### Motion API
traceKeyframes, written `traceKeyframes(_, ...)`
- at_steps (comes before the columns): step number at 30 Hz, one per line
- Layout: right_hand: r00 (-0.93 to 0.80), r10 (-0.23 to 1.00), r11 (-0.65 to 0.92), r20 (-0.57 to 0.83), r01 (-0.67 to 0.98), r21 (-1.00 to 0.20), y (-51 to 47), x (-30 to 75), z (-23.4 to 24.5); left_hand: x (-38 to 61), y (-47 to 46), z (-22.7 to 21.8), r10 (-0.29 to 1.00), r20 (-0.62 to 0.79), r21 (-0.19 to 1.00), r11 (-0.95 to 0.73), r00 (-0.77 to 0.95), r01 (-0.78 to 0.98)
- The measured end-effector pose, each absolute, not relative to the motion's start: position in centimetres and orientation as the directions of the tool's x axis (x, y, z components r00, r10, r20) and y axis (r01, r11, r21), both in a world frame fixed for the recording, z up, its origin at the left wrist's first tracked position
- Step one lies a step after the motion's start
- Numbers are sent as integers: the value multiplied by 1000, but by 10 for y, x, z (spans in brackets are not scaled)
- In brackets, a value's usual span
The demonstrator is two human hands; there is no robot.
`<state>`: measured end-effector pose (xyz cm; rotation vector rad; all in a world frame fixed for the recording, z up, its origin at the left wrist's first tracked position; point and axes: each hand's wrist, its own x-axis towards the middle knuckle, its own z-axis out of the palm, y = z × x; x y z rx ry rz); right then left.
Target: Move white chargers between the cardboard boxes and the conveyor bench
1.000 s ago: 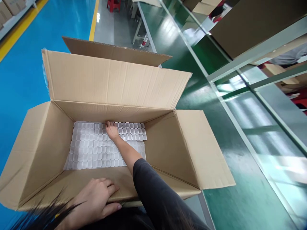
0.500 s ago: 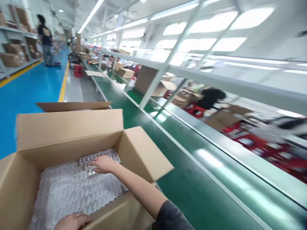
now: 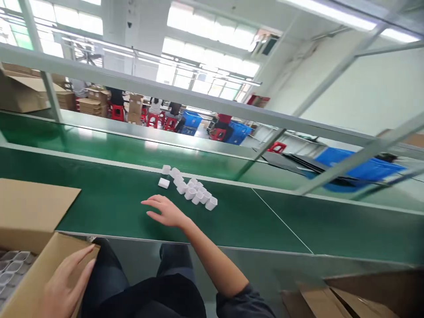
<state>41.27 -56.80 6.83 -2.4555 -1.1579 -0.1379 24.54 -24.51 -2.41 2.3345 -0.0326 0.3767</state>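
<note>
My right hand [image 3: 165,211] hovers over the green conveyor belt [image 3: 115,198], fingers spread and empty, just short of a cluster of several small white square cups [image 3: 190,190] lying on the belt. My left hand [image 3: 62,287] rests flat against the near wall of an open cardboard box [image 3: 33,265] at the lower left. Clear plastic cell trays [image 3: 11,269] show inside that box. My dark trousers fill the bottom middle.
A grey metal frame [image 3: 165,95] crosses above the belt, with slanted struts on the right. Beyond it are red stools, blue bins [image 3: 361,168] and stacked cartons [image 3: 20,95]. Another cardboard box [image 3: 347,296] sits at the lower right.
My view swung right from the box to the belt. My right hand left the trays in the box and now reaches over the belt near the white cups. The left hand stays on the box.
</note>
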Motion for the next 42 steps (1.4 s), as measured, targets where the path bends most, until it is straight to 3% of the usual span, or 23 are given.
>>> traceKeyframes(5, 857, 328, -769, 398, 487, -414, -690, 404, 47, 369, -356, 22, -219, 316, 681, -625, 923, -382)
traceKeyframes(9, 892, 58, -842, 449, 285, -458, -759, 408, 38, 459, -430, 36, -489, 325, 493, -643, 809, -586)
traceKeyframes(12, 926, -33, -833, 376, 182, -522, -793, 413, 40, 512, -463, 32, -623, 220, 382, -653, 751, -654)
traceKeyframes(16, 965, 72, -829, 253, 199, -523, -819, 425, 52, 554, -475, 22, -655, 147, 393, -649, 741, -652)
traceKeyframes(20, 942, 324, -874, 86, 332, -355, -832, 447, 73, 566, -471, 16, -662, 173, 454, -603, 729, -656)
traceKeyframes(23, 898, 431, -881, -90, 397, -259, -833, 464, 86, 564, -468, 12, -635, 195, 541, -566, 748, -622)
traceKeyframes(30, 838, 496, -867, -228, 461, -192, -823, 484, 83, 554, -474, 6, -581, 220, 777, -382, 784, -501)
traceKeyframes(42, 795, 546, -837, -263, 527, -147, -821, 484, 78, 552, -475, 4, -587, 226, 795, -350, 778, -495)
